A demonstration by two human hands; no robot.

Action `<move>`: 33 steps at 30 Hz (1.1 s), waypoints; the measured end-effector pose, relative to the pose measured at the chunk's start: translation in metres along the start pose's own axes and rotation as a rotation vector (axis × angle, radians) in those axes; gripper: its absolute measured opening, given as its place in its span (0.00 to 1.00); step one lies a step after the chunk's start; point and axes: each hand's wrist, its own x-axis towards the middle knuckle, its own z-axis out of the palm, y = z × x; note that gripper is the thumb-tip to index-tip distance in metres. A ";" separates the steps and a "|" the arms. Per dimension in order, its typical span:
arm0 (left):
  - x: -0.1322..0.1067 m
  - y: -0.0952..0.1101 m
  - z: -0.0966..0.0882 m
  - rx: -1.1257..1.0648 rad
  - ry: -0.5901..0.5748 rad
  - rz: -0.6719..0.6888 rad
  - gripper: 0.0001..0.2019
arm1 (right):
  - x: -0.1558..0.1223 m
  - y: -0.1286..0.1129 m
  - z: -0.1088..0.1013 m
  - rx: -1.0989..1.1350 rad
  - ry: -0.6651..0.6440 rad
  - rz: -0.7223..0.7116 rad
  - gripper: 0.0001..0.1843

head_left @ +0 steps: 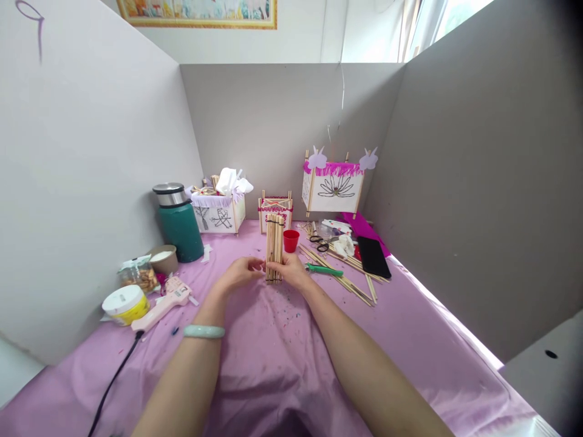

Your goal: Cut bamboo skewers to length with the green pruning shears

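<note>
Partitions surround pink sheeting where both hands' fingers clasp bundled wooden sticks.

— What colour are the sticks?
— Pale tan, with a dark cord around them.
— And the cloth?
— Lilac pink, flecked with small dark and blue specks.
— The lantern?
— White, magenta fringe, a black line-drawn flower.
— Anything bolder?
— A red cup, a teal flask.
</note>
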 end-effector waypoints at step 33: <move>0.021 0.087 0.004 -0.480 0.135 0.286 0.19 | 0.002 -0.010 -0.006 0.108 -0.117 0.072 0.18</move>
